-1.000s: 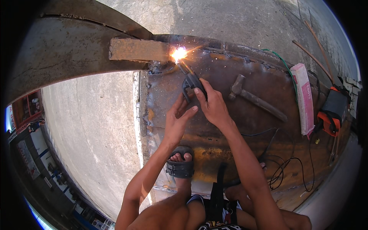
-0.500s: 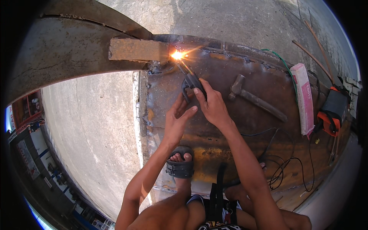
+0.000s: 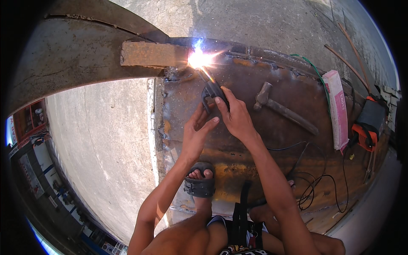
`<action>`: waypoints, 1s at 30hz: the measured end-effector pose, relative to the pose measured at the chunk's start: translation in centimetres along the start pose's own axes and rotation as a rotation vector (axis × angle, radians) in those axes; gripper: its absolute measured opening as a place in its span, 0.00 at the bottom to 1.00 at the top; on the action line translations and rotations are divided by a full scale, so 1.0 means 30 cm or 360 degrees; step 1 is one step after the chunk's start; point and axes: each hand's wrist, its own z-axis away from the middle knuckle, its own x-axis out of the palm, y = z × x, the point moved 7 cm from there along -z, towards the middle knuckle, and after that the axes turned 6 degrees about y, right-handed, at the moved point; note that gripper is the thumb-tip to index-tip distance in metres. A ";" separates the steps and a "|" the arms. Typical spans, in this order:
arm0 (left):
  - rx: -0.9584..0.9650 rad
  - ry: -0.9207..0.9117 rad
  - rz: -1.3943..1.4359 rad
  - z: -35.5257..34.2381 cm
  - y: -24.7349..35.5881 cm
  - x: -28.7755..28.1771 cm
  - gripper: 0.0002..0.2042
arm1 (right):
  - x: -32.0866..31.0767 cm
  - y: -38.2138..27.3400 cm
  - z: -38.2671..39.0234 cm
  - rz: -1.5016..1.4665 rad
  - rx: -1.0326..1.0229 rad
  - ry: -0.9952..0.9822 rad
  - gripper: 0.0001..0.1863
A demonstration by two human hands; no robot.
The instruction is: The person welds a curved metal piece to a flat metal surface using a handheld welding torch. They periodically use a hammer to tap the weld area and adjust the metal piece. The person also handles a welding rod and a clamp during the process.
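My right hand is closed around the black handle of a welding electrode holder. From the holder's jaws the electrode reaches up to a blinding white arc, which hides its tip. The arc burns at the right end of a rusty steel bar, where the bar meets the rusty steel plate. Just below the holder's lever, my left hand has its thumb apart from its fingers. Its fingertips are close to the holder; whether they touch it is unclear.
A hammer lies on the plate to the right. Beyond it are a pink-and-white electrode box and an orange-and-black welding machine. Black cable coils at the lower right. My sandalled foot stands on the plate.
The arc has grown brighter and larger, from orange-yellow to white, with bluish smoke or glow above it. Both hands and the holder stay nearly in place.
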 end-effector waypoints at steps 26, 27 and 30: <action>-0.0035 0.0013 0.0062 -0.002 -0.004 0.001 0.33 | -0.002 -0.004 -0.003 -0.0021 -0.0034 0.0015 0.21; -0.0044 0.0009 0.0054 -0.002 -0.002 0.001 0.33 | -0.003 -0.007 -0.003 -0.0031 -0.0034 0.0012 0.21; -0.0052 0.0008 0.0041 -0.001 0.004 0.000 0.33 | 0.002 -0.004 -0.003 -0.0003 -0.0020 0.0009 0.21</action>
